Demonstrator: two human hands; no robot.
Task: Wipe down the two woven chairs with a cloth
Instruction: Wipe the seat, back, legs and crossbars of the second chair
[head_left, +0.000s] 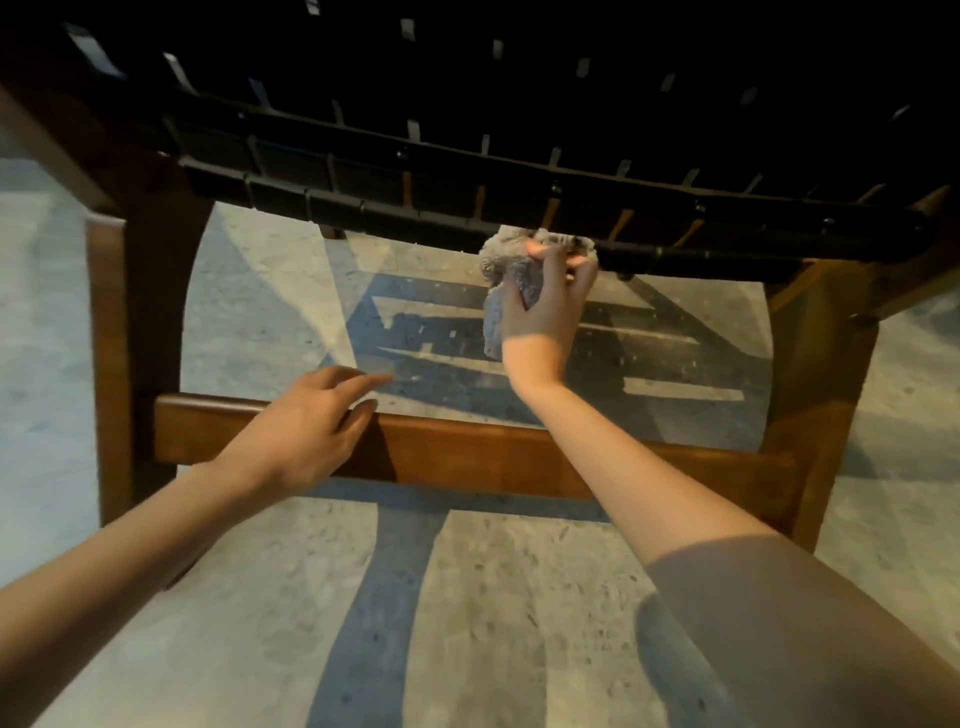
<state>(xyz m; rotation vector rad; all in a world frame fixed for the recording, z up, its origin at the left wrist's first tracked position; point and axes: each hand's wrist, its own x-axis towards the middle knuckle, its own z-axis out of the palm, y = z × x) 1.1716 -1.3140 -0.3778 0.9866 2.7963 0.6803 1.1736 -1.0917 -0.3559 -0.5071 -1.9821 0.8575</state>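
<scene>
A woven chair (467, 171) with dark straps on a brown wooden frame fills the upper view, seen from low in front. My right hand (545, 312) grips a bunched grey cloth (511, 270) and presses it against the front edge of the woven seat, right of its middle. My left hand (306, 426) hovers with relaxed, spread fingers over the wooden lower crossbar (467, 452), holding nothing. Only one chair shows.
Two wooden front legs, one leg (111, 364) at left and the other leg (826, 395) at right, flank my arms. Speckled grey stone floor (493, 613) lies below, crossed by sunlight and the chair's shadow.
</scene>
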